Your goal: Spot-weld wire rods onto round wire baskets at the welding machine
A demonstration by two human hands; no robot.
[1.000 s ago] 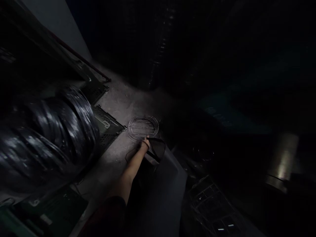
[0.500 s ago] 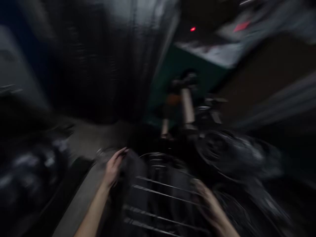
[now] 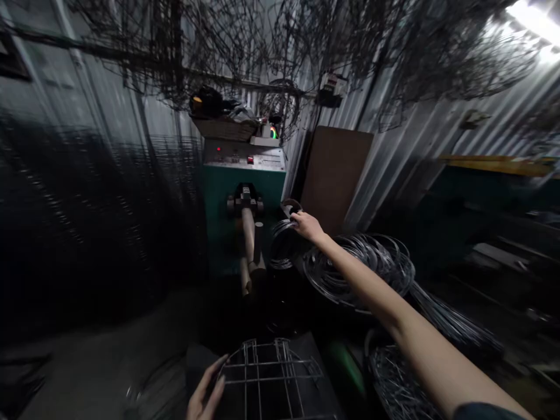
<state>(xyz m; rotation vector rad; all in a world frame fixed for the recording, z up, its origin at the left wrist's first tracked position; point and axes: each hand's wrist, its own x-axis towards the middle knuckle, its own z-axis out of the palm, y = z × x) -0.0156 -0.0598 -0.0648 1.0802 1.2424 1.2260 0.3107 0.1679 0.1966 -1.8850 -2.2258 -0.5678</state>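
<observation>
A wire rack point(image 3: 273, 380) of crossed metal rods lies low in front of me on a dark flat surface. My left hand point(image 3: 207, 389) is at its left edge, thumb and fingers around the corner. My right arm is stretched forward, and my right hand point(image 3: 308, 226) has its fingers closed at the top of a bundle of wire rings point(image 3: 282, 248). The rings hang beside the green machine point(image 3: 219, 192). The fingertips of my right hand are partly hidden from me.
Welding arms point(image 3: 248, 233) stick out from the machine towards me. At right lie large wire coils point(image 3: 371, 259), a bundle of straight rods point(image 3: 455, 321) and a container of short wire pieces point(image 3: 400, 379). A brown board point(image 3: 335, 175) leans on the corrugated wall.
My right hand has left the rack's right side and reached forward to the wire rings. My left hand stays by the rack. The view has swung up and steadied.
</observation>
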